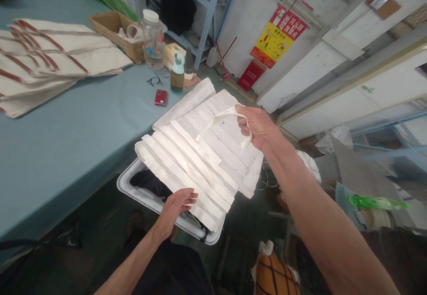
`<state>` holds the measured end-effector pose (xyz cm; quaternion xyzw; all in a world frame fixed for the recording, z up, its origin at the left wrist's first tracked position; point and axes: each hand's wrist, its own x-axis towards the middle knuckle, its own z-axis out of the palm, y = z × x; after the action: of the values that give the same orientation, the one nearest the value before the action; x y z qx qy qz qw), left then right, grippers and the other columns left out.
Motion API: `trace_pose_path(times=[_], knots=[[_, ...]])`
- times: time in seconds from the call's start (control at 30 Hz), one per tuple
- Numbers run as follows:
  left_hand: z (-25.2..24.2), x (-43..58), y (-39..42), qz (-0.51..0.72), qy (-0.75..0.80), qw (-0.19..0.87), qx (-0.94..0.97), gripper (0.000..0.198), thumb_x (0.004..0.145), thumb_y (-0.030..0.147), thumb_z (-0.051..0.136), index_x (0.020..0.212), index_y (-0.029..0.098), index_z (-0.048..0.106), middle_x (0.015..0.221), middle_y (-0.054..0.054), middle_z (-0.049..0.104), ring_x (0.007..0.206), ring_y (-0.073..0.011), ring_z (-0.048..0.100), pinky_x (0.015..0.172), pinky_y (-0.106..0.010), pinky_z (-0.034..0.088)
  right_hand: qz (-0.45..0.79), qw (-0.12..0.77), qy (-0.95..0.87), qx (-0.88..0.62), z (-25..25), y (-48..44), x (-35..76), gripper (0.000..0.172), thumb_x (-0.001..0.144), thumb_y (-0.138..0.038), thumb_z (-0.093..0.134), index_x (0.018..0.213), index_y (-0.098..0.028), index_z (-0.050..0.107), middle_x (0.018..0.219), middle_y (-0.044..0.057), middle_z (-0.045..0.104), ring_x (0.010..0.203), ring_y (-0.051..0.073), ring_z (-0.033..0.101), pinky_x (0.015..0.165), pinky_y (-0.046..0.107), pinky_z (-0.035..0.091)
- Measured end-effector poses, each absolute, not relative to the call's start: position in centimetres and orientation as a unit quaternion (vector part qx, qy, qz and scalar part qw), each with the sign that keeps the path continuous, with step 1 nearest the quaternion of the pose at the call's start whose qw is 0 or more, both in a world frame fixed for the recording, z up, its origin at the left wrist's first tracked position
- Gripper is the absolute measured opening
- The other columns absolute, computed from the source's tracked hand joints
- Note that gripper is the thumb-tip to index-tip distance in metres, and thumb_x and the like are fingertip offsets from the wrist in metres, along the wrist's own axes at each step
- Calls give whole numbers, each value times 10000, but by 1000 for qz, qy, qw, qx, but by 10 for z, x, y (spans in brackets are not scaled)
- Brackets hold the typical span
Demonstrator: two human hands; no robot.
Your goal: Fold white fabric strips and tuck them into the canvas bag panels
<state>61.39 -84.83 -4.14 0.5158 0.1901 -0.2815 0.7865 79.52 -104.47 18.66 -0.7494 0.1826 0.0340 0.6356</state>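
My right hand (258, 128), closed around a thin white cloth strip (220, 119), holds it above the two o'clock corner of the white folded cloth stack (196, 157), which lies across a white plastic tub (133, 189). My left hand (176, 204) lies open and flat on the stack's seven o'clock edge; pressing there should stop slipping.

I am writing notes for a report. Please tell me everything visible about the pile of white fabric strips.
The pile of white fabric strips is off-white cloth: long bands overlapping like a fan. It lies across a white plastic bin and the blue table edge. The left hand touches its near end; the right hand pinches a loose strip lifted above it.
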Motion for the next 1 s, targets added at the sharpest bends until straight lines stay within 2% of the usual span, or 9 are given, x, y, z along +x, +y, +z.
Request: trace_pose_path(times=[0.2, 0.37, 0.5, 0.6, 0.7, 0.77, 0.9, 1.0], knots=[[-27, 637, -858, -225, 171, 789, 545, 548, 780, 642, 757, 1091, 192, 782, 1240, -169, 805, 1211, -361, 699, 1011, -449, 496, 27, 695, 155, -701, 227, -1077, 758, 406, 846, -255, 829, 622, -202, 495, 484, -111, 356, 394, 23, 213, 356, 154, 144], [-9, 647, -869, -161, 145, 792, 570, 544, 829, 637, 733, 1154, 200, 761, 1352, -151, 751, 1350, -364, 607, 1145, -464, 421, 16, 706, 93, -702, 273, -1074, 735, 457, 941, -252, 755, 589, -188, 470, 471, -111, 358, 384, 5, 224, 367, 144, 155], [14, 650, -870, -134, 92, 802, 574, 535, 885, 562, 737, 1306, 232, 721, 1538, -105, 628, 1516, -316, 447, 1285, -406, 247, 2, 702, 74, -708, 302, -1053, 721, 508, 992, -244, 703, 569, -196, 427, 451, -114, 333, 361, 3, 211, 367, 151, 134], [30, 651, -869, -148, 59, 812, 561, 652, 847, 530, 806, 1426, 273, 651, 1658, -88, 499, 1584, -349, 339, 1308, -448, 221, 2, 699, 67, -712, 319, -1033, 711, 533, 999, -264, 701, 553, -200, 417, 441, -112, 312, 346, 5, 209, 361, 155, 129], [43, 654, -870, -142, 35, 827, 543, 809, 805, 493, 867, 1518, 271, 554, 1732, -93, 375, 1625, -358, 239, 1330, -480, 155, 11, 699, 45, -713, 332, -1014, 704, 573, 934, -324, 792, 529, -202, 406, 436, -113, 297, 347, 5, 204, 349, 151, 139], [53, 657, -873, -123, 20, 840, 528, 849, 805, 478, 876, 1540, 250, 519, 1745, -103, 345, 1636, -350, 204, 1339, -470, 108, 18, 705, 22, -709, 338, -1004, 699, 597, 887, -345, 837, 519, -205, 387, 440, -109, 305, 352, 6, 202, 342, 152, 142], [75, 659, -882, -84, -10, 882, 464, 810, 807, 502, 871, 1500, 226, 555, 1680, -125, 458, 1620, -372, 248, 1312, -457, 233, 45, 706, -19, -707, 337, -990, 694, 588, 741, -408, 936, 545, -205, 419, 465, -105, 324, 372, 11, 217, 343, 146, 148], [85, 654, -886, -69, -2, 918, 392, 823, 803, 529, 864, 1507, 256, 537, 1715, -89, 410, 1628, -345, 233, 1315, -449, 235, 61, 694, -22, -717, 330, -983, 689, 621, 610, -485, 994, 550, -200, 446, 465, -109, 320, 391, 14, 198, 346, 144, 147]])
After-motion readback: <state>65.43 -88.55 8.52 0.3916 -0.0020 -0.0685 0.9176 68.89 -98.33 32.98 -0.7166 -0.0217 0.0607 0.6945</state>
